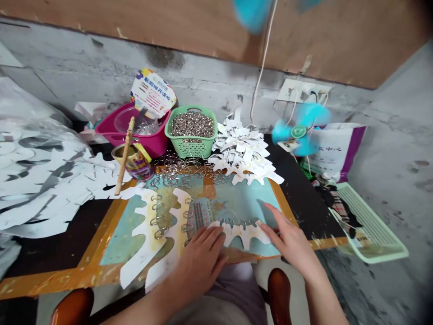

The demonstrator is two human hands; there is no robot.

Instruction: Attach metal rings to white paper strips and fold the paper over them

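Note:
A white scalloped strip (pixel 244 234) lies crosswise near the table's front edge, with several metal rings along its upper edge. My left hand (pixel 201 255) rests over the strip's left end, fingers stretched out and lying flat. At the right end is my right hand (pixel 289 241), its fingers apart and one fingertip touching the strip. Left of my left hand lie two more white cut strips, a nearer one (pixel 174 237) partly under my forearm and an outer one (pixel 145 234). Metal rings (pixel 157 221) sit along the edges of both.
Loose rings (pixel 179 169) are strewn before a green basket (pixel 191 148) full of rings. A pink basin (pixel 158 142) and a can (pixel 137 164) with a stick (pixel 124 155) stand left. White cut pieces (pixel 243 144) are heaped behind. At right are a spinning fan (pixel 298 131) and green tray (pixel 379 225).

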